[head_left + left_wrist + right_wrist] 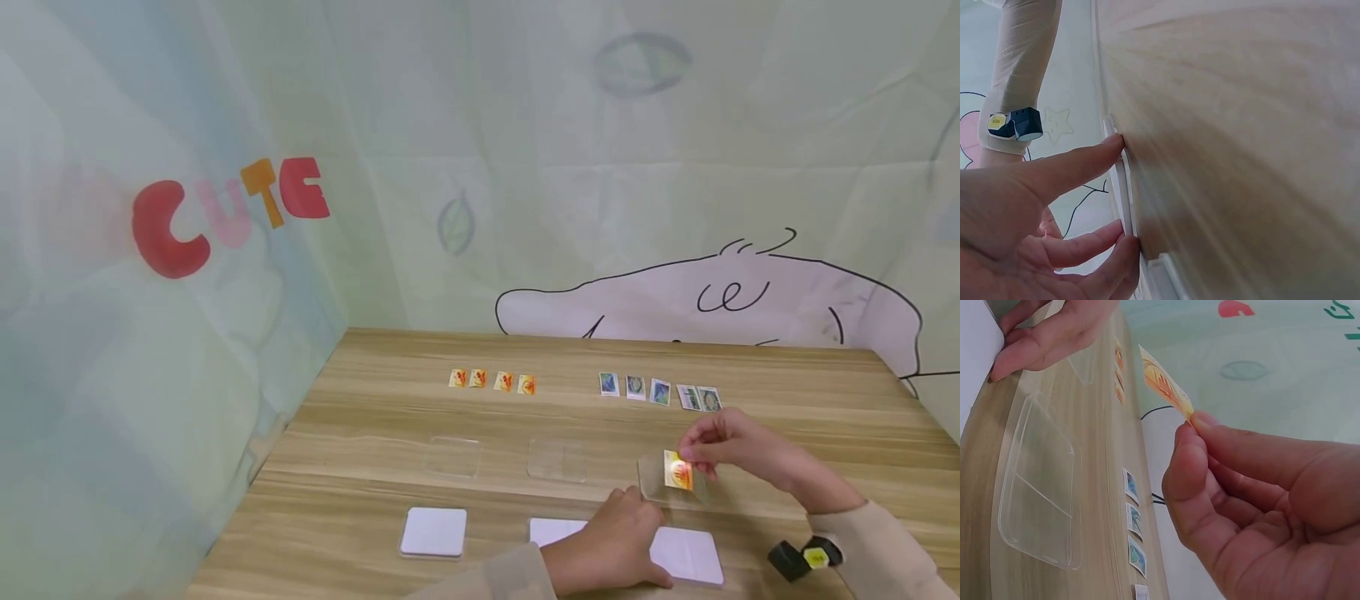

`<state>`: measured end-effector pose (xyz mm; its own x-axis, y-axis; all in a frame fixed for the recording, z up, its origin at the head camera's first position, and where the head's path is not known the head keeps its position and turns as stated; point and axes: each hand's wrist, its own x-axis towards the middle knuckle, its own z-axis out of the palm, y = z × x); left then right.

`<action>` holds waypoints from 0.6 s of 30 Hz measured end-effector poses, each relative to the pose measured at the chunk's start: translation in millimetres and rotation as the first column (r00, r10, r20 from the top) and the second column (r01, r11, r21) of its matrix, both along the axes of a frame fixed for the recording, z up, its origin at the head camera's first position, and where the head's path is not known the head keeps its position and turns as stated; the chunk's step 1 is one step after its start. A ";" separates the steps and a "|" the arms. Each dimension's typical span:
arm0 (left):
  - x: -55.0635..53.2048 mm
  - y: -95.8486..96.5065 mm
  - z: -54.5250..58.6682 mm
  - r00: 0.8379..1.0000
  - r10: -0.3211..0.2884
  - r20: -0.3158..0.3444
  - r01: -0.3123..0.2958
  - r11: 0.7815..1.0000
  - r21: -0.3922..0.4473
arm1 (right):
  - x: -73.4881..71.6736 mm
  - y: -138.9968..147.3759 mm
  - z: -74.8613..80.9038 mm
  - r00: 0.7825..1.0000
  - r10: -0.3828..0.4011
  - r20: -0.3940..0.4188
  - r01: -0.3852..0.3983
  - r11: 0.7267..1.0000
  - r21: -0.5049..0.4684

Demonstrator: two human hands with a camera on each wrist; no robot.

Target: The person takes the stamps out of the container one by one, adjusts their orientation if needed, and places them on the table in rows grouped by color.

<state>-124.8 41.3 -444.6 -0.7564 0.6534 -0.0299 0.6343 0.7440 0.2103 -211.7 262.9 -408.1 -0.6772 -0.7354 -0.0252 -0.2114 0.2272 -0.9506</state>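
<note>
My right hand [738,454] pinches a small orange and yellow stamp [678,471] between thumb and forefinger, raised above a clear plastic case [1041,487]. The stamp [1166,384] stands tilted in the right wrist view, its printed face partly visible. Lower down, my left hand [611,542] grips a white card [1122,187] by its edges, thumb on one side and fingers on the other. White cards [686,554] show on both sides of this hand, which hides the part between them.
Several orange stamps [504,382] lie in a row at the back. Several blue and green stamps [635,387] lie to their right. Two more clear cases [557,460] [453,457] sit mid-table. One white card [433,532] lies at the front left. A printed cloth [420,167] hangs behind.
</note>
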 end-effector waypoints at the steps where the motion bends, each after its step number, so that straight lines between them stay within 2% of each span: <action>1: -0.3 0.0 0.0 1.000 0.001 0.005 -0.001 1.000 0.001 | -0.8 -0.4 -0.1 1.000 -0.002 -0.003 0.002 1.000 0.001; 7: -0.9 0.2 -0.3 1.000 0.004 0.021 -0.004 1.000 0.005 | -4.9 -4.4 1.7 1.000 -0.021 -0.008 0.022 1.000 0.022; 18: -0.1 -0.6 -1.9 1.000 -0.015 -0.024 0.015 1.000 0.002 | -12.2 -12.4 3.6 0.999 -0.042 -0.028 0.044 0.998 0.047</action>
<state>-124.9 40.6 -446.6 -0.7470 0.6648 -0.0104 0.6504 0.7338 0.1962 -223.9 250.5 -404.5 -0.7092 -0.7039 -0.0411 -0.2257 0.2818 -0.9325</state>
